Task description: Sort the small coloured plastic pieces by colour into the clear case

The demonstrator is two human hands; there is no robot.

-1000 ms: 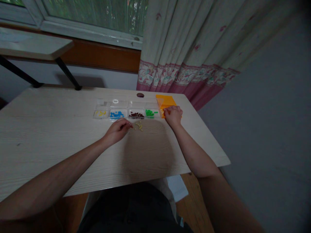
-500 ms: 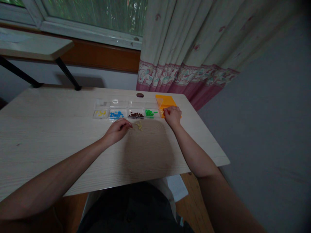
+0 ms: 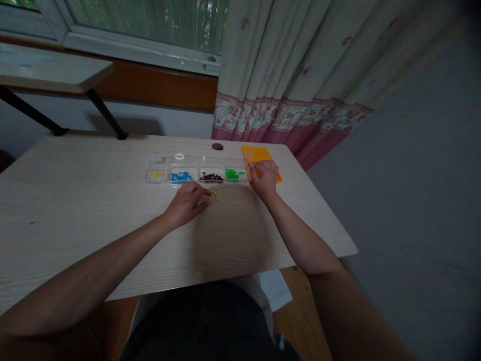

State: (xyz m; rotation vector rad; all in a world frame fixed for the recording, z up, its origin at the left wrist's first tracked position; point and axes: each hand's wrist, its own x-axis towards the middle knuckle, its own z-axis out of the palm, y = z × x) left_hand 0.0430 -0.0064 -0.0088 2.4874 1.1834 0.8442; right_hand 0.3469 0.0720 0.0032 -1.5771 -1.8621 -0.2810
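My left hand (image 3: pixel 188 200) rests on the pale wooden table (image 3: pixel 93 210), fingers curled and pressed down beside a small heap of pale yellow pieces (image 3: pixel 216 195). My right hand (image 3: pixel 264 176) is closed over the near edge of an orange plate (image 3: pixel 256 155); what its fingers pinch is too small to see. Behind both hands stands a clear box with a row of compartments (image 3: pixel 195 168) holding yellow pieces (image 3: pixel 157 175), blue pieces (image 3: pixel 181 176), dark brown pieces (image 3: pixel 211 176) and green pieces (image 3: pixel 233 174).
A dark round hole (image 3: pixel 217 146) sits in the table behind the box. A curtain with a pink patterned hem (image 3: pixel 285 113) hangs at the back right under the window. A second table top on black legs (image 3: pixel 48 75) stands at the back left.
My left hand has slid a little right and flattened next to the yellow heap. My right hand has shifted slightly left along the orange plate's near edge.
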